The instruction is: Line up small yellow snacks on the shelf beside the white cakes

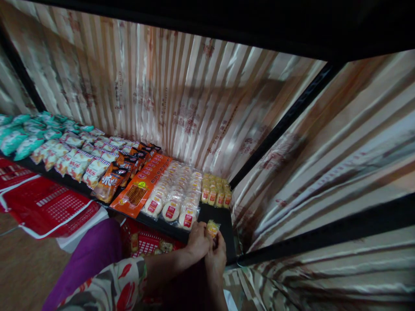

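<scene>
Over the front right end of the black shelf point(223, 220), both of my hands are close together. My left hand point(198, 240) and my right hand point(216, 255) pinch a small yellow snack pack point(212, 228) in clear wrapping between them. Behind it on the shelf stand rows of similar yellow snack packs point(216, 194) with red labels. Just left of those lie several rows of round white wrapped cakes point(171, 211). My fingertips are partly hidden by the pack and by each other.
An orange flat packet point(138, 190), orange-brown bags point(110, 183), white bags point(78, 164) and green bags point(29, 144) continue leftward. Red baskets point(61, 203) point(149, 244) sit below the shelf edge. Black posts point(282, 125) and pleated printed sheeting point(181, 95) close off the back and right.
</scene>
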Motion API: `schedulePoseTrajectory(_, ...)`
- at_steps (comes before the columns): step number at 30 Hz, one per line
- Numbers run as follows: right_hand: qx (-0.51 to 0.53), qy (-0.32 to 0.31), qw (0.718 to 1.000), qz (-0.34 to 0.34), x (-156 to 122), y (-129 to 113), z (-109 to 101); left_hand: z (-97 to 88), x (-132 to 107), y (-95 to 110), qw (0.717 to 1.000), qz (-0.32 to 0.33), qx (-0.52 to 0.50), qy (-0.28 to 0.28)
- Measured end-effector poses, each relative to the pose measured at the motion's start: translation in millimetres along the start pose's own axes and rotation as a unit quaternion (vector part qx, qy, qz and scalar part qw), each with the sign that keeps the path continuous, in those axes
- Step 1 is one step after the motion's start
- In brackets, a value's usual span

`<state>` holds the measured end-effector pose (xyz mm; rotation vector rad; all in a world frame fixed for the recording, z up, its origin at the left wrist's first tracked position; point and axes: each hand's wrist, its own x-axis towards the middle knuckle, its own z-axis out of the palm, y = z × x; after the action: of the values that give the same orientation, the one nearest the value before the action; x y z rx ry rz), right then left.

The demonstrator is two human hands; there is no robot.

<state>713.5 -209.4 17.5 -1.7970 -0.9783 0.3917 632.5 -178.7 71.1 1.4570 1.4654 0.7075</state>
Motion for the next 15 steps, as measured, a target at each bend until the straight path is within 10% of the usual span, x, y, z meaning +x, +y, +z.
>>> schedulePoseTrajectory(15, -0.047, -0.006, 0.997, -0.061, 5.0, 12.0, 14.9, 5.2, 8.2, -3.7, 0.999, 0.009, 0.046, -0.007)
